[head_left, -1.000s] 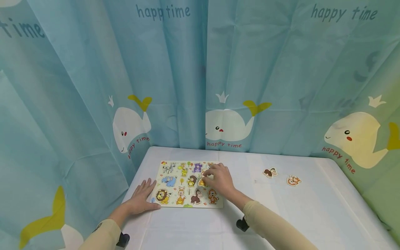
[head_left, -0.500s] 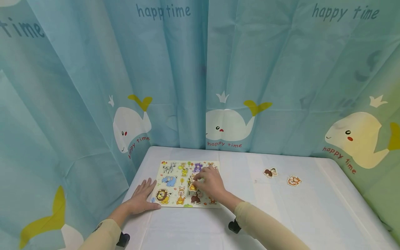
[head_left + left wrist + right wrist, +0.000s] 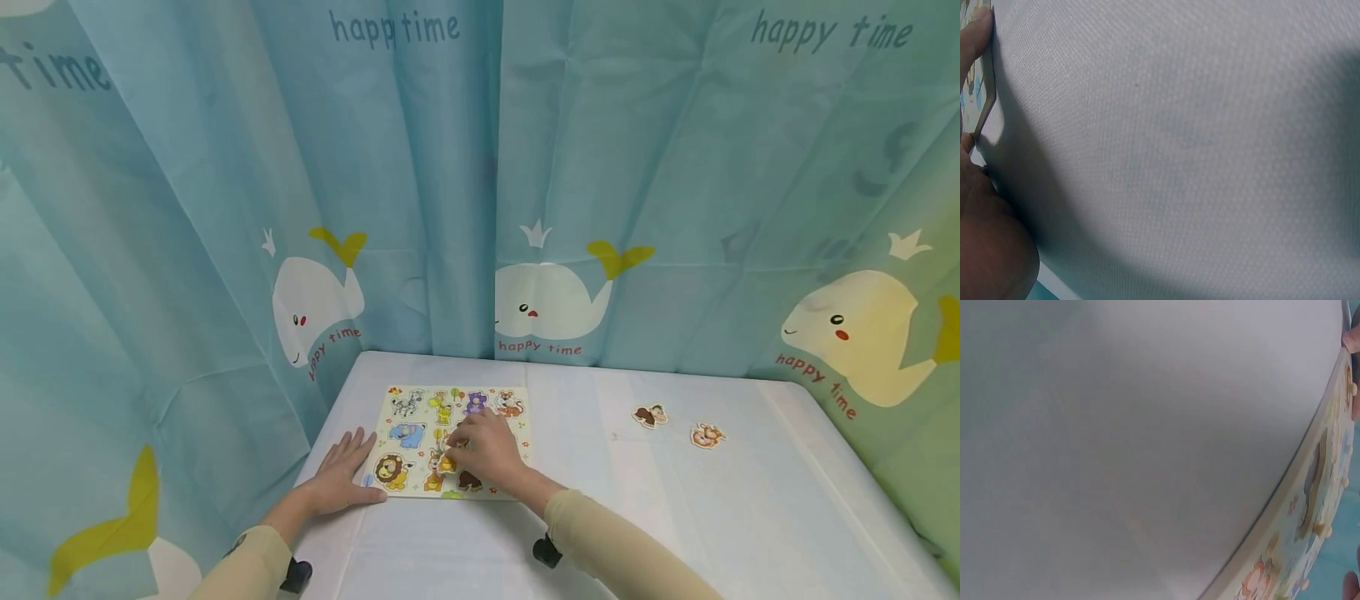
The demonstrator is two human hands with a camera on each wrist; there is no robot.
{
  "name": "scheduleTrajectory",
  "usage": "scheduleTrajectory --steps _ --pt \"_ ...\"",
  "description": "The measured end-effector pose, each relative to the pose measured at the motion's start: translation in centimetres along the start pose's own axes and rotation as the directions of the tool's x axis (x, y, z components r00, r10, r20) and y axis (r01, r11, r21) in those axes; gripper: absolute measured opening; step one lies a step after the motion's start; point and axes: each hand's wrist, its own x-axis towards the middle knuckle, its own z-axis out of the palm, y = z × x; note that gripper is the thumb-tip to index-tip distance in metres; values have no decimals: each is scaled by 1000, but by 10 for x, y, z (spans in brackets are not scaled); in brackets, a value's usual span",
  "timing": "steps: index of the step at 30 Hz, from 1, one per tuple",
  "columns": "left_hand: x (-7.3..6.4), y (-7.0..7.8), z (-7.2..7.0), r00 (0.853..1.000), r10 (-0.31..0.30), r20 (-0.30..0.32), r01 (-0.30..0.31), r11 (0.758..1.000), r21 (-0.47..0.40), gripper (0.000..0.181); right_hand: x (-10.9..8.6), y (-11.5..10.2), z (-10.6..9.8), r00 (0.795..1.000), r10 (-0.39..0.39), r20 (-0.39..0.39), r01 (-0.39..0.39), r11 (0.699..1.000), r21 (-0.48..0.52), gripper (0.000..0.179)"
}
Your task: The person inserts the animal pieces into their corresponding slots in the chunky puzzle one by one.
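A wooden animal puzzle board (image 3: 412,492) lies on the table, with zebra, giraffe, elephant and lion pictures showing. My left hand (image 3: 339,475) rests spread along its left edge, the thumb at the near corner; the left wrist view catches the thumb (image 3: 972,37) against the board's rim. Over the lower middle, my right hand (image 3: 487,450) pinches an orange-yellow kangaroo puzzle piece (image 3: 447,463), which partly overlaps the kangaroo picture (image 3: 432,477). That hand hides the pictures at the board's right middle. Small knobs (image 3: 1322,530) stand up from the board in the right wrist view.
Two loose puzzle pieces lie to the right on the white tablecloth (image 3: 675,517): a brown ape piece (image 3: 648,415) and an orange-and-white animal piece (image 3: 707,435). A blue whale-print curtain (image 3: 427,208) hangs behind the table.
My right hand has moved left and toward me across the board, carrying the kangaroo piece from the right middle to the lower middle. The left hand has stayed still.
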Motion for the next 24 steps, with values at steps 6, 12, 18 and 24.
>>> scheduleTrajectory --steps 6,12,18,24 --pt "-2 5 -3 1000 -14 11 14 1000 4 114 2 -4 8 999 11 44 -10 1000 -24 9" --pt "-3 5 -3 1000 -20 13 20 1000 15 113 2 -11 12 998 9 67 -7 1000 -20 8" --pt "-1 1 -1 1000 -17 10 17 1000 2 114 1 -15 17 997 -7 72 9 999 -38 7" --pt "-3 3 -2 1000 -11 10 11 1000 6 113 -1 -14 22 997 -16 70 18 999 -40 7"
